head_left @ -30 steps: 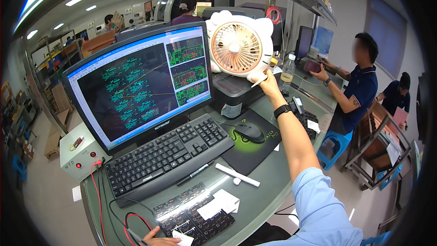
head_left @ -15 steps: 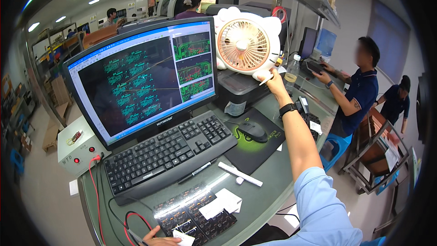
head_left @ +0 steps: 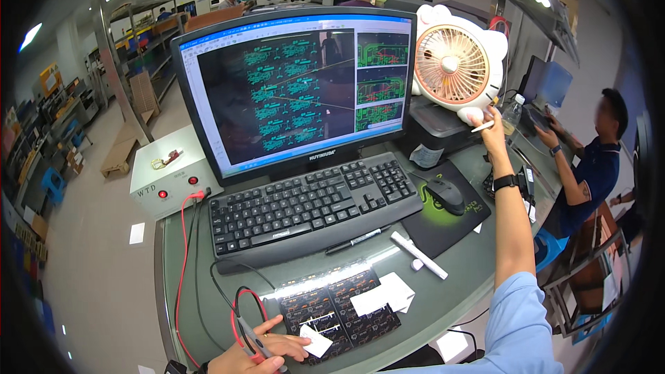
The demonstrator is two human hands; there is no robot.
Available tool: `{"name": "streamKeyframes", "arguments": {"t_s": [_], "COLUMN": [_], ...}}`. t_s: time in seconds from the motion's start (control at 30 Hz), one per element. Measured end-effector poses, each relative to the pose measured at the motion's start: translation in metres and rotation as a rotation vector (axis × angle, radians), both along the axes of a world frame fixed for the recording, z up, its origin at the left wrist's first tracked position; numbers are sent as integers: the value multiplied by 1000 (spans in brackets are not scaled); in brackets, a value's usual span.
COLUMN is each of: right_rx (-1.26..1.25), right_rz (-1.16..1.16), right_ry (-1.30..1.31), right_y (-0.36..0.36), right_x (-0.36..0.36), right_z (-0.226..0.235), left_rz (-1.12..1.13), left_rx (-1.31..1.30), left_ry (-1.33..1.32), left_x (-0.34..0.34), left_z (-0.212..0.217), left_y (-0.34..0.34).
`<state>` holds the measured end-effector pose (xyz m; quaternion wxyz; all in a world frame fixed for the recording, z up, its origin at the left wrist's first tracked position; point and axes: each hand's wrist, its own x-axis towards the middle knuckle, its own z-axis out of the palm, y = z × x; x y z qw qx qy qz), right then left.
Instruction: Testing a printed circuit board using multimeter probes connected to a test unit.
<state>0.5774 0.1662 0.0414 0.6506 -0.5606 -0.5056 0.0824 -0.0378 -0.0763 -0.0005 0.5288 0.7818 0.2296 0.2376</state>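
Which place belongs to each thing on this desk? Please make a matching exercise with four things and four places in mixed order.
Things:
1. small white fan
2. black mouse
3. white box with red buttons
4. black circuit panel

Places:
A. left of the keyboard
B. on the black and green pad
C. in front of the keyboard, near the left hand
D. right of the monitor, at the right hand

Pairs: 1-D, 2-B, 3-A, 4-C
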Motion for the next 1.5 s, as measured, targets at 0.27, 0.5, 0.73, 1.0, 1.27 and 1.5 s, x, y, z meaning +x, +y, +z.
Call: {"name": "streamKeyframes", "arguments": {"t_s": [0.27,0.5,0.73,1.0,1.27,1.5], "right_rx": [60,-231,-278,-304,-261,-245], "right_rz": [152,845,1135,1303,1314,1305], "right_ry": [23,-383,-508,-429,-446,-473], "right_y": [-85,-171,-186,-179,-177,-176], "right_x": [-107,-282,-317,-311,-308,-308], "right_z": [17,5,-51,-55,-60,-62], "left_rz": [-103,-99,-136,-61,-140,-82], "left_rx": [-100,-118,-126,-62,-12,-25], "left_ry": [90,52,145,28,56,34], "left_x": [-10,-11,-3,-6,-7,-3], "left_z": [-12,-6,-2,-9,-16,-9], "left_y": [8,15,15,11,14,16]}}
